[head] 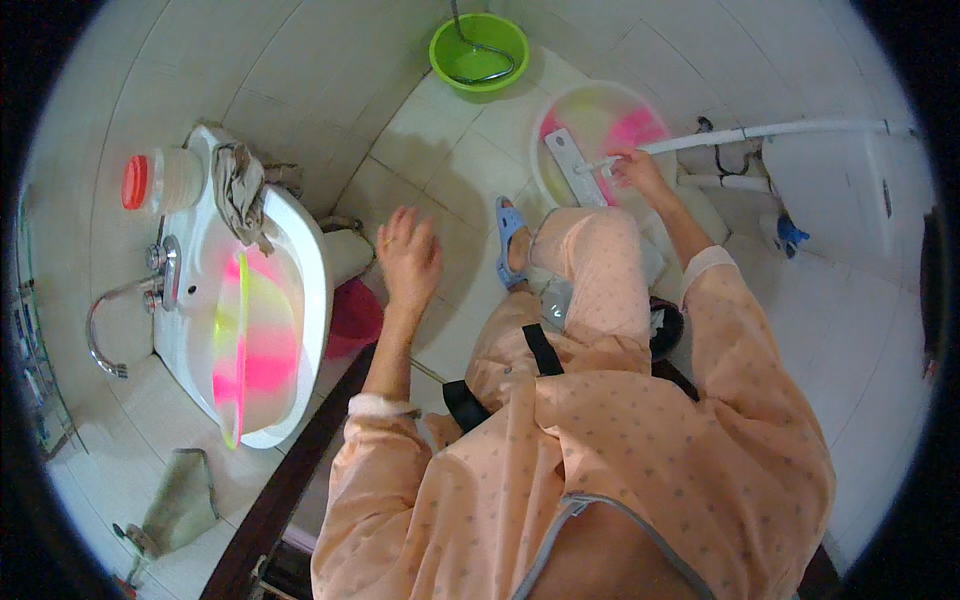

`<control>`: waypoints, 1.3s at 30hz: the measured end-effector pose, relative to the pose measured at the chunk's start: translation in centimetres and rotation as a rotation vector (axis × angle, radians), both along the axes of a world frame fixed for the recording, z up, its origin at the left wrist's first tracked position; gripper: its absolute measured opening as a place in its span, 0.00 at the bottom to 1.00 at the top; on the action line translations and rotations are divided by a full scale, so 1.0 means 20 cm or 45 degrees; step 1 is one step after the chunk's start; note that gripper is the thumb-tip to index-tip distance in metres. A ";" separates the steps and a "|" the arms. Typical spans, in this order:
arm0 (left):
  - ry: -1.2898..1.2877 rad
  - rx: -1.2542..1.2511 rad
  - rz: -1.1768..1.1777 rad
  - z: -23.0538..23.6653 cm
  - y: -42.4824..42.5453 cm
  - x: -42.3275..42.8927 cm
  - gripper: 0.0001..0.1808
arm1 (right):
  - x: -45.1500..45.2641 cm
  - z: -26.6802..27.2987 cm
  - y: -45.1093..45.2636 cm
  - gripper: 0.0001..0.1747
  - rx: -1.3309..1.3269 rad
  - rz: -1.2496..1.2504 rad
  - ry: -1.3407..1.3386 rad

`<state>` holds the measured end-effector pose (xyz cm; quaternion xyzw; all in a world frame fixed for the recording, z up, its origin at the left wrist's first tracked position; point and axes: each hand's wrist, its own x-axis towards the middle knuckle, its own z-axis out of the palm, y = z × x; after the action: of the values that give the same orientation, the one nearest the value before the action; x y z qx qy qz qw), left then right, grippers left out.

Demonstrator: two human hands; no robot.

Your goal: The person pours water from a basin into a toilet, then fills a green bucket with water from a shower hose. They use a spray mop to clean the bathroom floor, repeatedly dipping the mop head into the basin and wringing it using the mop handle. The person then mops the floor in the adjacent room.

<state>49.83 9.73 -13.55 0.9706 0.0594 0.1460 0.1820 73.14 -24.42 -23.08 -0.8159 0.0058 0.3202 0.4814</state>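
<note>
My right hand (637, 174) is closed around the white pole (705, 140) of a flat mop, low down near its head. The mop's flat white head (574, 165) is tilted over the left side of a round plastic basin (652, 124) with pink and yellow patches. Whether the head touches the basin's bottom, I cannot tell. My left hand (411, 255) is raised over the tiled floor, fingers somewhat apart and holding nothing. It is nearest to the white washbasin (311, 300) on the left.
In the washbasin another pink-and-yellow basin (262, 337) stands on edge. A grey cloth (238, 191) and red-lidded jar (169, 180) rest behind it. A green tub (480, 86) with a metal hose, a pink bucket (352, 319) and a black bin (667, 330) are around me.
</note>
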 end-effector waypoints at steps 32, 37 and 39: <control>1.283 -1.859 0.862 -0.91 -0.59 -0.18 0.22 | -0.64 -0.26 0.47 0.31 -1.067 1.537 0.116; 0.892 -3.049 0.716 -0.95 -0.69 -0.28 0.15 | -0.72 -0.09 0.43 0.30 -0.945 1.509 -0.018; 0.816 -3.036 0.858 -0.96 -0.69 -0.32 0.14 | -0.76 -0.04 0.41 0.31 -0.903 1.521 -0.037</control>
<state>43.49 -4.01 -32.74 0.1363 0.4357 -0.1979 0.8674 58.00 -16.14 -23.83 -0.7916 -0.3465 0.4980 -0.0728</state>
